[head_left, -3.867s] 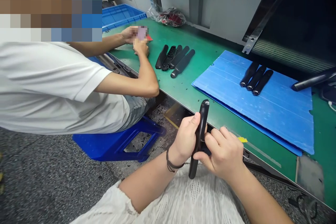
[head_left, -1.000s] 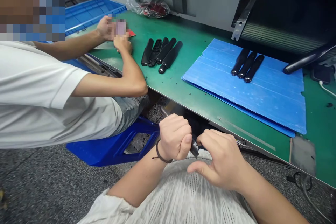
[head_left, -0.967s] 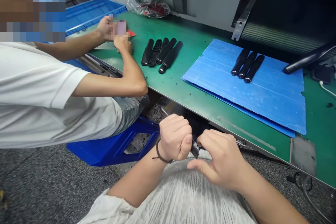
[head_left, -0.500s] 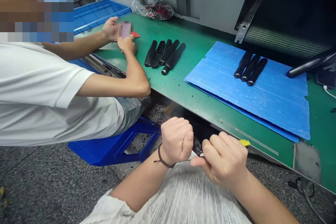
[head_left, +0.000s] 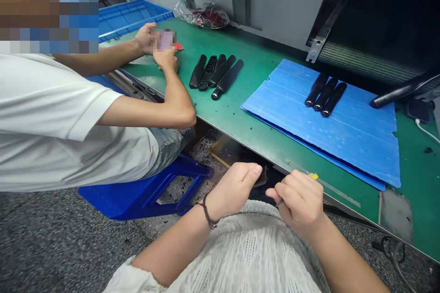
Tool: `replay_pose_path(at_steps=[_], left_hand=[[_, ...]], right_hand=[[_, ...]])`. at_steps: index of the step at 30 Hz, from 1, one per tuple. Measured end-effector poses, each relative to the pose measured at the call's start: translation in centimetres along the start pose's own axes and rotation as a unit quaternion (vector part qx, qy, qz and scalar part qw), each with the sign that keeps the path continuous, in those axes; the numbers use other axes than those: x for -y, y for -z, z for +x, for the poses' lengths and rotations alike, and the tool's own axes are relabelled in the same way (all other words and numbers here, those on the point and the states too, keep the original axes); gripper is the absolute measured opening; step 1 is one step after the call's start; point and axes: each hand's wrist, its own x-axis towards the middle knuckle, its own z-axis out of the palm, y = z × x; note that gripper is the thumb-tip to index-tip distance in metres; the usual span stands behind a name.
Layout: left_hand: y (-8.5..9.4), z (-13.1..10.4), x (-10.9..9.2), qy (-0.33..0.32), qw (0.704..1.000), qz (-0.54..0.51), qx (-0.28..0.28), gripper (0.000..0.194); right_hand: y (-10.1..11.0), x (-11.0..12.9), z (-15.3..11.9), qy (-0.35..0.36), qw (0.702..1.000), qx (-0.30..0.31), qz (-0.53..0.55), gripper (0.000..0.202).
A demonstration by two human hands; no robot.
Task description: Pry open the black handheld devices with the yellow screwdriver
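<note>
My left hand (head_left: pixel 237 187) is closed around a dark, glossy piece (head_left: pixel 261 177), whose end shows past the thumb. Most of that piece is hidden by the fingers. To its right, my right hand (head_left: pixel 300 203) is curled round a slim tool with a yellow end (head_left: pixel 313 176) that sticks out above the knuckles. A thin tip seems to show near the right thumb, too small to make out. Both hands are apart, over my lap at the bench edge. Three black handle-like pieces (head_left: pixel 325 96) lie on a blue plastic sheet (head_left: pixel 350 142) ahead.
Several more black handle-like pieces (head_left: pixel 216 73) lie on the green bench (head_left: pixel 247 132). At left, a co-worker in a white shirt (head_left: pixel 51 123) sits on a blue stool (head_left: pixel 137 197), forearms on the bench. A grey flat slab (head_left: pixel 396 215) lies at the right front edge.
My hands have drawn apart. The left has turned, bringing the dark piece's end into fuller view, while the yellow end at the right hand has shifted slightly left and up.
</note>
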Motion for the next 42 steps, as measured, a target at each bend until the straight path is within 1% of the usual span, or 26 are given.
replay_pose_path(at_steps=[1, 3, 4, 5, 8, 11, 14, 16, 18, 21, 25, 29, 31, 34, 38, 40, 42], left_hand=[[0.2, -0.1, -0.1, 0.006, 0.999, -0.019, 0.036, 0.064], [0.6, -0.2, -0.4, 0.018, 0.996, -0.039, 0.081, 0.062], [0.7, -0.3, -0.5, 0.017, 0.995, -0.035, 0.088, 0.062], [0.7, -0.3, -0.6, 0.007, 0.996, -0.021, 0.082, 0.062], [0.6, -0.3, -0.8, -0.062, 0.996, 0.040, 0.046, 0.060], [0.5, -0.3, -1.0, -0.098, 0.990, 0.083, 0.052, 0.056], [0.6, -0.4, -1.2, -0.110, 0.986, 0.106, 0.061, 0.055], [0.8, -0.4, -1.3, -0.120, 0.984, 0.121, 0.060, 0.055], [0.9, -0.4, -1.3, -0.123, 0.982, 0.133, 0.058, 0.055], [0.8, -0.3, -1.2, -0.110, 0.984, 0.130, 0.057, 0.053], [0.3, -0.2, -1.4, -0.104, 0.990, 0.087, 0.048, 0.054], [-0.4, -0.2, -1.7, -0.102, 0.993, 0.047, 0.032, 0.055], [-0.7, -0.2, -1.8, -0.092, 0.995, 0.017, 0.041, 0.056], [-1.1, -0.2, -1.8, -0.068, 0.996, -0.012, 0.051, 0.058], [-1.3, -0.2, -2.0, -0.031, 0.998, -0.026, 0.045, 0.060], [-1.4, -0.2, -2.1, -0.020, 0.998, -0.035, 0.038, 0.061], [-1.5, -0.2, -2.1, -0.013, 0.998, -0.039, 0.038, 0.060]], right_hand=[[0.3, -0.3, -0.1, -0.019, 1.000, 0.007, 0.015, 0.005], [1.1, -0.9, 0.0, -0.048, 0.998, 0.025, 0.018, 0.013], [1.5, -1.1, 0.1, -0.056, 0.998, 0.034, 0.014, 0.017], [1.9, -1.3, 0.3, -0.059, 0.997, 0.044, 0.013, 0.021], [2.8, -1.7, 1.0, -0.062, 0.995, 0.079, 0.020, 0.040], [3.1, -1.6, 1.9, -0.062, 0.992, 0.111, 0.021, 0.057], [3.1, -1.5, 2.5, -0.066, 0.987, 0.143, 0.016, 0.063], [3.1, -1.6, 2.7, -0.061, 0.985, 0.161, 0.011, 0.062], [3.2, -1.8, 2.8, -0.044, 0.985, 0.164, 0.000, 0.060], [3.3, -2.0, 2.8, -0.012, 0.989, 0.143, -0.035, 0.058], [2.8, -1.8, 2.6, 0.017, 0.992, 0.081, -0.097, 0.061], [2.0, -1.5, 2.0, 0.022, 0.988, 0.008, -0.151, 0.059], [1.7, -1.5, 1.7, 0.018, 0.985, -0.019, -0.169, 0.057], [1.4, -1.7, 1.4, 0.015, 0.983, -0.030, -0.182, 0.055], [1.0, -1.8, 1.1, 0.025, 0.982, -0.031, -0.184, 0.056], [0.7, -1.8, 0.8, 0.031, 0.984, -0.038, -0.173, 0.053], [0.7, -1.7, 0.6, 0.029, 0.989, -0.044, -0.139, 0.047]])
